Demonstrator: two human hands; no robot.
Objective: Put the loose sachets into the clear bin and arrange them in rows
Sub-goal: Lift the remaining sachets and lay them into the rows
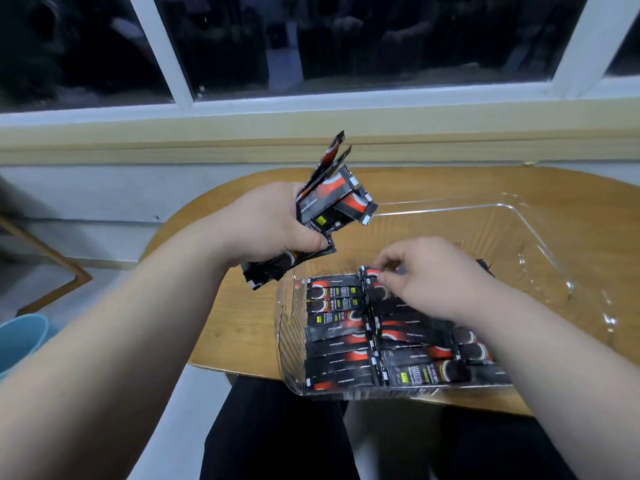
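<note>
Wooden surface (242, 323) holds the clear bin (519, 216), near half lined with sachet rows (336, 327); left hand (273, 226) grips a leftover bundle (329, 202), right hand (429, 277) pinches one sachet (370, 274)

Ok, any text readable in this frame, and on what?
"INSTANT COFFEE": faint, on the bundle in the left hand.
Yellow tags and white print on the sachets in the bin: too blurred to read.
Nothing else bears text.
</note>
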